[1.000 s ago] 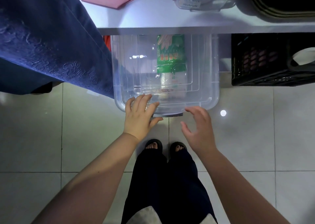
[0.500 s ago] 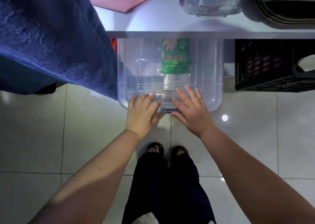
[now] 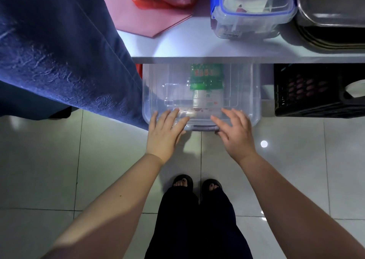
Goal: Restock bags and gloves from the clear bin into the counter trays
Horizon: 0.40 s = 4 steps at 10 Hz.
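Tiled floor [image 3: 59,160] below, clear bin [image 3: 246,93] mid-frame under the counter [image 3: 197,47]; left hand [image 3: 164,132] and right hand [image 3: 236,132] spread flat-fingered on its lid, green packet [image 3: 205,77] lengthwise beyond, gripping nothing.

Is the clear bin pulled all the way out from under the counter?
No, the far part of the clear bin sits beneath the counter edge.

Right hand [image 3: 236,132] shifted rightward on clear bin [image 3: 246,93] lid (fingers spread).
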Tool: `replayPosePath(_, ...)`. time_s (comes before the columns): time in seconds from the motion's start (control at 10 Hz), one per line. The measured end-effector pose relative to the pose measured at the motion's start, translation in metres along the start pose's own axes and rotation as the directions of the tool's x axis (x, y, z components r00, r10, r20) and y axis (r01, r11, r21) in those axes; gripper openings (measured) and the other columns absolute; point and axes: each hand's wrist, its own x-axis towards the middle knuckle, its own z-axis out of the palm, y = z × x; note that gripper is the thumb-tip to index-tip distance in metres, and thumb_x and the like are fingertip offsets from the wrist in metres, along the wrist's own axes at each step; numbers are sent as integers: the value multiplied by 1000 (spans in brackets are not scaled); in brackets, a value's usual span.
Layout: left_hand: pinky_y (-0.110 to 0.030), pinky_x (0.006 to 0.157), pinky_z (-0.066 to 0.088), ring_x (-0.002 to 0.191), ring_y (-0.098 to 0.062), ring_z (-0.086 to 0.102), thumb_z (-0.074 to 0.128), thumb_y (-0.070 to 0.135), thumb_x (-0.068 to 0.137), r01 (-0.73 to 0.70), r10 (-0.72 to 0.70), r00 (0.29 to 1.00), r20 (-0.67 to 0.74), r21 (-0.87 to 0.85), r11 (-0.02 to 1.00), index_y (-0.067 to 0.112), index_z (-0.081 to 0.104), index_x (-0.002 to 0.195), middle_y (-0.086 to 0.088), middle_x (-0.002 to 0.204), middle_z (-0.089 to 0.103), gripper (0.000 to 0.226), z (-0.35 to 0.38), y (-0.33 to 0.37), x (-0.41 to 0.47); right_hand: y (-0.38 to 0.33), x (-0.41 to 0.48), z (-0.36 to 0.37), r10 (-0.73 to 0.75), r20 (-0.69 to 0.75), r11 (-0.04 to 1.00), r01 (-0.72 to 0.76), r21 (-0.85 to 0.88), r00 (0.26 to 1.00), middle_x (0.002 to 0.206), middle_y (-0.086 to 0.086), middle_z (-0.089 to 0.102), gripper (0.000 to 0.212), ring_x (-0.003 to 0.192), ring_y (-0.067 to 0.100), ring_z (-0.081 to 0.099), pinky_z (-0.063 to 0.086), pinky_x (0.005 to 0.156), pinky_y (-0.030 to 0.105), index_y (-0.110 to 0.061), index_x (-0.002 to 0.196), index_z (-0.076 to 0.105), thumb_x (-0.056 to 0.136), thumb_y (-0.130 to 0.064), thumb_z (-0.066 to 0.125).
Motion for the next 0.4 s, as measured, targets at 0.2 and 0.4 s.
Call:
replayPosePath(0.2,-54,102,36,118,-36,53,64,28,88,33,-34,997,71,10,999,20,62,123,-14,133,57,36,-15,-2,53,7,48,-7,57,-12,997,-58,-46,998,129,13,58,54,118,43,49,26,108,62,-20,121,64,70,-6,76)
replayPosePath(0.4,-56,110,24,128,-37,42,59,29,91,104,-105,983,148,8,994,20,54,132,-15,141,48,42,-13,6,44,-7,46,-13,104,122,994,-100,-34,987,134,16,53,51,124,43,44,20,111,60,-18,124,62,75,-14,74)
